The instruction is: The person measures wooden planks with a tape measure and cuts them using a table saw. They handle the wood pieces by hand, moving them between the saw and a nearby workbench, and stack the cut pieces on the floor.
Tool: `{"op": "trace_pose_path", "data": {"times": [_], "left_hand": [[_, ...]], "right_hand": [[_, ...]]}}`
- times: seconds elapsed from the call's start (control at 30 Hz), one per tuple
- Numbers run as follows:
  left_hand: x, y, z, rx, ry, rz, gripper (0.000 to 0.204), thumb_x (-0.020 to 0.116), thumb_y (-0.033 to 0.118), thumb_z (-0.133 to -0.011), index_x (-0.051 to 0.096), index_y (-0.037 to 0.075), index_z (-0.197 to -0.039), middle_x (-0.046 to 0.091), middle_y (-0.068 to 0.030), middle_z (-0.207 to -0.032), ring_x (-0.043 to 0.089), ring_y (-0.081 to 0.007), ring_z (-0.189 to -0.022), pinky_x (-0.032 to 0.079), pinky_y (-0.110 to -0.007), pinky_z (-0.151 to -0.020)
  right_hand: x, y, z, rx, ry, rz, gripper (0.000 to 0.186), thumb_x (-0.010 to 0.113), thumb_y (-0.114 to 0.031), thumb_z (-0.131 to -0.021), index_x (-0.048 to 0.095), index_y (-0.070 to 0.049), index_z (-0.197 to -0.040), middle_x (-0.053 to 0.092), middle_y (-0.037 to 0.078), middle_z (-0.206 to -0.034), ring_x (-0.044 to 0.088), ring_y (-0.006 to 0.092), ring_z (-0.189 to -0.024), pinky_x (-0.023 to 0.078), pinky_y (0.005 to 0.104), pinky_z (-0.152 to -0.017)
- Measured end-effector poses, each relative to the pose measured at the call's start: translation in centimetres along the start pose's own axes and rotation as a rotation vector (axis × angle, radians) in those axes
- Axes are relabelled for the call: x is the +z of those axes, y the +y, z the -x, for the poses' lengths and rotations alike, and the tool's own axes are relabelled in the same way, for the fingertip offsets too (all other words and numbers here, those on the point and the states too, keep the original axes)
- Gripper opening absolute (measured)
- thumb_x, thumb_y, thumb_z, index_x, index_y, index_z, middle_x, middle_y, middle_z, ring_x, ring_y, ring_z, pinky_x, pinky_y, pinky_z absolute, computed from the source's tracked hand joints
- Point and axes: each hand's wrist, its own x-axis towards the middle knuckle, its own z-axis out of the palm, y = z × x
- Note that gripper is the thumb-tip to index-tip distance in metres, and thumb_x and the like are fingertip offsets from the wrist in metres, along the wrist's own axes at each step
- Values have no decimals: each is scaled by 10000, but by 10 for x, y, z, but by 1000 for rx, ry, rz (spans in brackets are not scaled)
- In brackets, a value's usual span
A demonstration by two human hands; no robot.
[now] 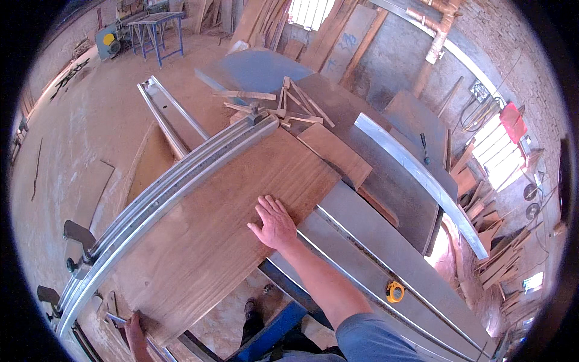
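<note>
A wide wooden board (187, 241) lies on a sliding saw table (374, 253), along a curved-looking aluminium fence (169, 169). My right hand (271, 223) rests on the board with its fingers spread. My left hand (134, 332), at the lower left, is closed around the board's end edge, beside a small metal bar. A smaller wooden piece (335, 154) lies beyond the board. A yellow tape measure (395, 291) sits on the table to the right.
Wood offcuts (301, 111) and a long metal rail (416, 175) lie on the back table. A blue-legged stand (157, 24) and a machine (111, 42) stand back left. Scrap wood (500, 253) is piled along the right wall. A blue frame (271, 329) is below.
</note>
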Motion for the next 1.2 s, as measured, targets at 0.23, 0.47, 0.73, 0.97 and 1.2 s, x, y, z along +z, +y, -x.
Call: {"op": "trace_pose_path", "data": {"times": [0.23,0.47,0.73,0.97,1.2], "left_hand": [[9,-17,-1,-163,-90,347,291,567,310,-920,630,30,-971,588,-19,-799,551,-166,-684,455,-334,-615],[-29,-55,33,-102,96,386,350,571,363,-921,617,31,-1022,613,-36,-865,577,-188,-750,475,-345,-663],[-115,-80,60,-124,121,324,316,565,429,-904,523,165,-735,464,27,-658,485,-133,-618,392,-303,-547],[-92,-56,66,-33,243,249,348,538,445,-914,528,165,-706,484,17,-622,474,-135,-566,395,-297,-508],[-83,-54,75,-159,187,351,392,505,461,-929,532,153,-689,494,5,-581,456,-143,-500,390,-303,-454]], "right_hand": [[1,-4,-2,-21,38,-2,568,594,-427,-869,552,36,-1195,456,202,-1381,371,356,-1325,272,473,-1113],[-8,-37,45,-79,188,-244,432,661,-301,-847,601,36,-1110,546,209,-1259,488,354,-1201,377,448,-1025],[-54,-82,194,-52,-58,-370,361,665,-315,-840,635,-22,-1049,632,146,-1082,580,335,-1052,455,441,-920],[4,-83,248,-269,-520,-215,514,493,-500,-914,595,-51,-1144,598,163,-1170,525,326,-1162,342,493,-1044],[6,-89,252,-187,-577,-212,451,494,-489,-912,631,-63,-967,650,132,-951,600,317,-995,403,475,-971]]}}
